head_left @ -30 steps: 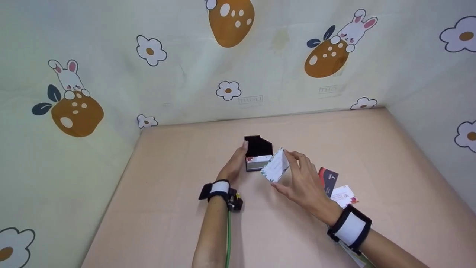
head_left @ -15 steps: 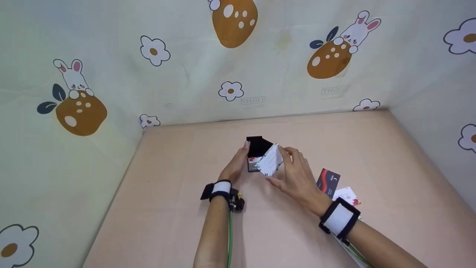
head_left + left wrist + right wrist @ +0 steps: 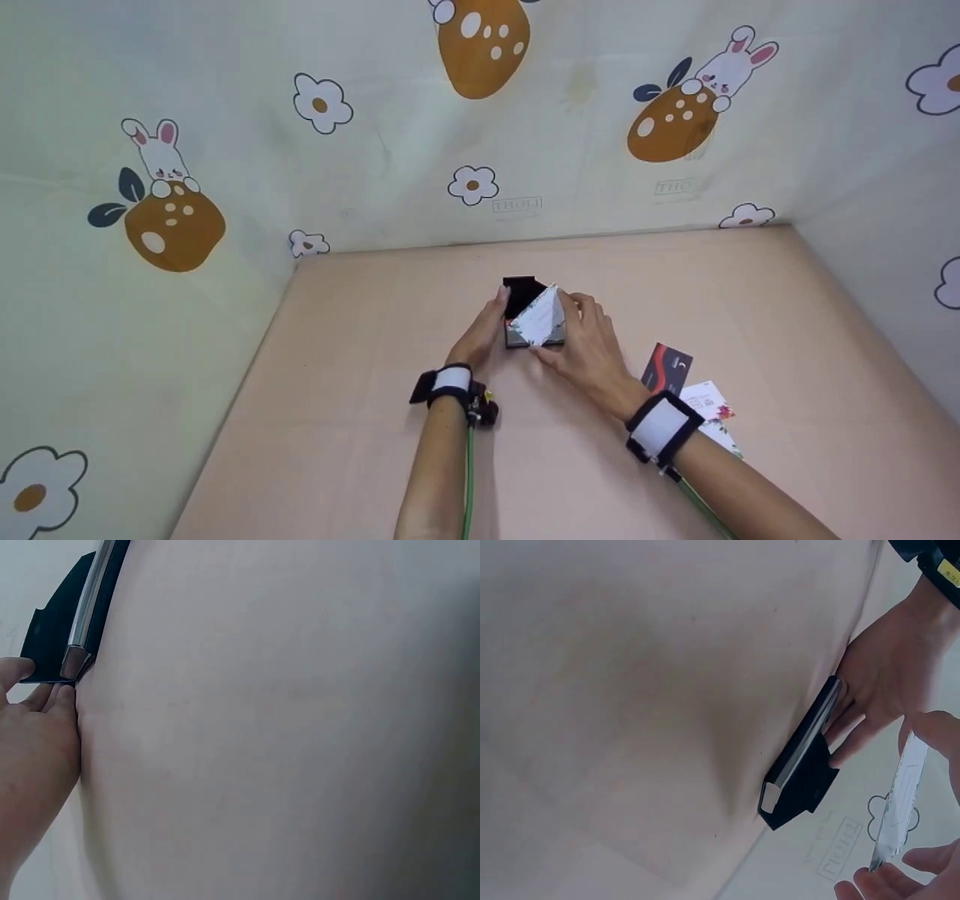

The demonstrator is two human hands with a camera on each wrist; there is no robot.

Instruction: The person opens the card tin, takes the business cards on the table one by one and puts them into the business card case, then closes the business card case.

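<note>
A black card case (image 3: pixel 519 294) stands on the table with its lid raised. My left hand (image 3: pixel 480 334) grips its left side; in the left wrist view the thumb is at the edge of the case's lid (image 3: pixel 56 634), fingers behind. My right hand (image 3: pixel 589 352) pinches a white business card (image 3: pixel 538 319) with a leafy border by two opposite ends. Tilted in the head view, the card overlaps the case front and partly covers it. From the right wrist, the card (image 3: pixel 901 799) shows nearly edge-on between thumb and fingers, apart from the case (image 3: pixel 804 765).
Right of my right wrist lie a dark card with a red stripe (image 3: pixel 667 367), a white card with a red flower (image 3: pixel 709 399) and a leafy card (image 3: pixel 720 433) partly under the forearm. A patterned cloth wall (image 3: pixel 390 202) rises behind the table (image 3: pixel 360 420).
My right hand has moved left with the card, from beside the case to in front of its opening. The left hand keeps its grip on the case. The leafy card by the forearm shows more.
</note>
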